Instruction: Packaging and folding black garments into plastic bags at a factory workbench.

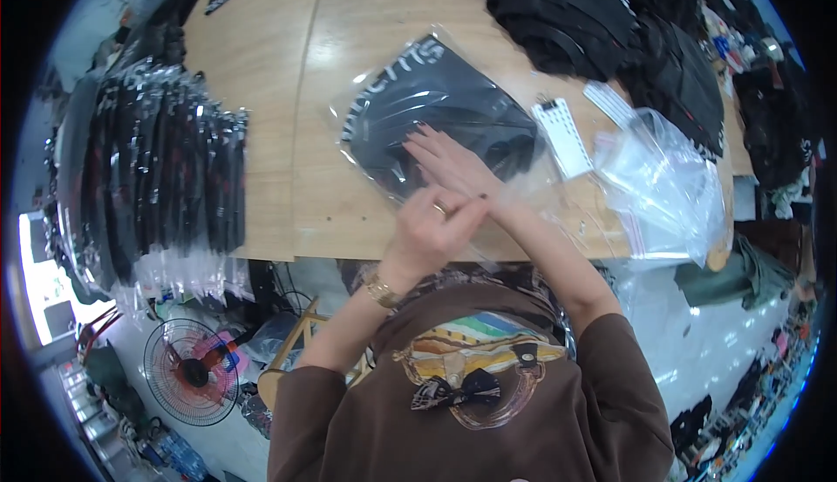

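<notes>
- My right grip [449,158] is flat and wide open, palm down, fingers stretched over the plastic; it's pressing, not holding anything.
- My left grip [434,227] is bunched up by my right wrist, fingers curled in; can't tell if the tips have a bit of film pinched.
- Under the right one is the folded dark garment [453,81] in its clear bag [343,109], lying skewed in front of me on the table [270,168]; white lettering shows along its upper left side.
- What could go wrong, imo: press too hard off-centre and the garment could bunch inside; trapped air might puff the film up; a snag from my ring [442,209] could tear it.
- Just right of the bag there's a white card [567,140] with rows of dark marks; a careless sweep of the elbow could knock it askew.
- Past that, the loose clear bags [667,190] sit at the table edge; slick plastic, so one bump could send some sliding off.
- Far left, a packed row of bagged dark garments [153,168]; looks tight, but a shove could topple it.
</notes>
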Demonstrator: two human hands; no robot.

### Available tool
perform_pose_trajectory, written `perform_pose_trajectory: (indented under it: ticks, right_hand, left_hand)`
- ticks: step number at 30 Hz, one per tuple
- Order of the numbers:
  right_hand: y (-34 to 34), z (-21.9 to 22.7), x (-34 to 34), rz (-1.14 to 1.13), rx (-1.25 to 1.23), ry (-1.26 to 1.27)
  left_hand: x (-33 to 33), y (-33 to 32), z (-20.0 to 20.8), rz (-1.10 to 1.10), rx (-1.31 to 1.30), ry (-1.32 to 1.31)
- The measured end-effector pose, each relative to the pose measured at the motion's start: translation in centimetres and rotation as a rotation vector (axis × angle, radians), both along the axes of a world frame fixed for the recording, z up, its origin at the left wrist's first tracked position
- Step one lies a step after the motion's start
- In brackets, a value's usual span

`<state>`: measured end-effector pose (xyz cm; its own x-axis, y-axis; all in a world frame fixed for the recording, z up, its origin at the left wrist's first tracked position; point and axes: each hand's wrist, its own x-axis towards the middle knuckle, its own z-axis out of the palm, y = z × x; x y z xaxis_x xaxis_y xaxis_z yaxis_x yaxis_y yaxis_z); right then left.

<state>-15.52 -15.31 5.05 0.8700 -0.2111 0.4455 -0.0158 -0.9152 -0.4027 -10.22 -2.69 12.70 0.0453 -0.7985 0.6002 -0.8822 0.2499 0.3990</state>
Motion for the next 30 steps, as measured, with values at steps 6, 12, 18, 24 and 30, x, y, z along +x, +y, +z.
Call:
perform_pose_trajectory:
  ticks: [6,12,18,24,30]
  right_hand:
    - [-0.2,-1.2,7.8,0.034,-0.016,0.176]
    - [0.0,-0.6,5.6,-0.035,-0.117,0.230]
    - [-0.1,-0.8,5.1,-0.039,-0.038,0.324]
    - [-0.8,0.1,1.7,0.007,-0.041,0.464]
    - [-0.1,0.2,1.7,-0.079,-0.048,0.432]
  left_hand:
    - [-0.1,0.0,0.2,-0.171,-0.059,0.133]
    - [9.3,-0.7,-5.6,0.702,0.178,0.630]
    - [15.6,-2.0,-11.6,0.709,0.493,1.036]
    - [15.1,-2.1,-12.6,0.638,0.417,1.232]
    - [13.4,-2.6,-10.8,0.664,0.275,1.169]
